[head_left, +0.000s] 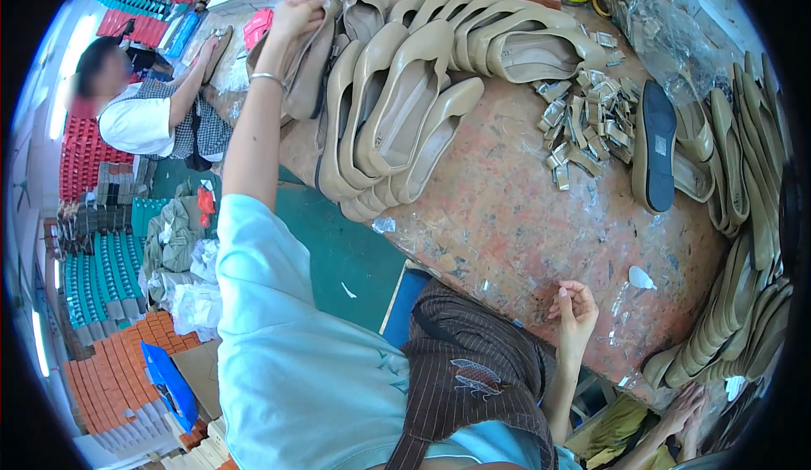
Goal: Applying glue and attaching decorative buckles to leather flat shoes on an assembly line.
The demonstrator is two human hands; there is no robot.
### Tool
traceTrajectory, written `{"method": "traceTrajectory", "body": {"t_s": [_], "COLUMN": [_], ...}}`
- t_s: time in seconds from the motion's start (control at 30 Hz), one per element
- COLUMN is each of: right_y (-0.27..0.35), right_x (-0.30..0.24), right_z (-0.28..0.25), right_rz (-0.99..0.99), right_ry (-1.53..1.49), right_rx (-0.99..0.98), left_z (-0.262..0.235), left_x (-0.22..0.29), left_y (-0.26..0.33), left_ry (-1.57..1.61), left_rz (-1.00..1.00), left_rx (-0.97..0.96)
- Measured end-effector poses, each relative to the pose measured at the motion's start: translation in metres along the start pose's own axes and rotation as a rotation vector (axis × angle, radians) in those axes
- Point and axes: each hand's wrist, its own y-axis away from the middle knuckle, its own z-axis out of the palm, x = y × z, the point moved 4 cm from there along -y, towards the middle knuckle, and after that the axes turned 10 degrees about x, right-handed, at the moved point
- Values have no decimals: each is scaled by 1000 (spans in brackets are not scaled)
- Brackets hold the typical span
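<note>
At the far left of the worktable (507, 217), a beige shoe (308, 56) was gripped by the left hand (291, 18), while the right hand (576, 309) was held loosely curled and empty at the near edge, well apart.

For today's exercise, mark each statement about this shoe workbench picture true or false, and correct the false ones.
1. The left hand reaches out to the beige shoes at the far side of the table. True.
2. The right hand grips a hammer. False: it holds no tool and rests curled at the table's near edge.
3. A heap of small metal buckles lies beside a dark shoe sole. True.
4. The shoes are bright red. False: they are beige.
</note>
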Motion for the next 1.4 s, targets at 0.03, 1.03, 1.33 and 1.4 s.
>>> {"method": "traceTrajectory", "body": {"t_s": [0.03,1.03,1.33,1.4], "right_y": [-2,-38,-58,-55], "right_x": [0,0,-6,-7], "right_z": [-1,-93,-89,-84], "right_rz": [0,-571,-546,-509], "right_ry": [-11,523,409,395], "right_rx": [8,726,736,686], "left_z": [-10,29,106,103], "left_x": [6,109,-21,-12], "left_y": [-14,289,442,447], "left_ry": [-4,-80,-313,-328], "left_rz": [7,346,183,200], "left_rx": [14,-237,-754,-699]}}
